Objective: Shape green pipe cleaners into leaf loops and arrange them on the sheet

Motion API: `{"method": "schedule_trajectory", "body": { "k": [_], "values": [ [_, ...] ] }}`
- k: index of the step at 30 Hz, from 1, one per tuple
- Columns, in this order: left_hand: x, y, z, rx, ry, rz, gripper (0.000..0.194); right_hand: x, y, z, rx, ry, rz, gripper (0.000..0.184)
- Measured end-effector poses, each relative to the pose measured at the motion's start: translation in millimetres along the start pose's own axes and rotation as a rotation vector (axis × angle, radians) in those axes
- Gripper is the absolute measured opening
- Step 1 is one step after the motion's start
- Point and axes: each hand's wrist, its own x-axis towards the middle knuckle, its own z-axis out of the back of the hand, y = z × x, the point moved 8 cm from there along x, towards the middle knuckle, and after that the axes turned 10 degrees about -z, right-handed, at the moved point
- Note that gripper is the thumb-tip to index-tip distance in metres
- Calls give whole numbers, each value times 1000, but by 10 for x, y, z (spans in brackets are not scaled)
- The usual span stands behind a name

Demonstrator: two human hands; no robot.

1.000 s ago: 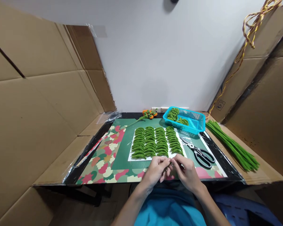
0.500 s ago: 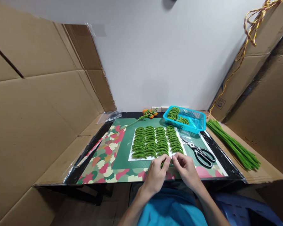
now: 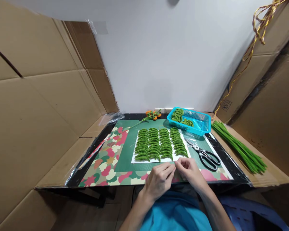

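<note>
My left hand and my right hand meet at the near edge of the table, fingertips pinched together around a small piece that I cannot make out. Just beyond them lies a white sheet covered with several rows of bent green pipe-cleaner leaves. Black-handled scissors lie right of the sheet, close to my right hand.
A blue basket holding more green leaves stands at the back right. A bundle of straight green pipe cleaners lies along the right edge. A stem with orange flowers rests at the back. Cardboard walls enclose both sides; a camouflage mat covers the table.
Both hands stayed together at the table's near edge, shifting slightly; the green piece seen between the fingers half a second ago is now hidden.
</note>
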Motion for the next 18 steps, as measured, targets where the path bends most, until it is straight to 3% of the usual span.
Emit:
{"method": "schedule_trajectory", "body": {
  "k": [3, 6, 8, 13, 18],
  "values": [
    [-14, -52, -28, 160, 38, -143, 28, 34, -44, 28, -9, -23, -17, 61],
    [1, -51, -23, 190, 57, -162, 28, 57, -54, 42, -21, -56, -5, 61],
    [22, 5, 0, 117, 60, -66, 28, 63, -40, 43, -29, -78, 13, 60],
    [16, 238, 20, -269, 53, 322, 21, 24, 17, 69, -27, -149, 70, 58],
    [5, 334, 41, -422, 48, 448, 21, -50, 47, 41, -19, -134, 131, 50]
  ]
}}
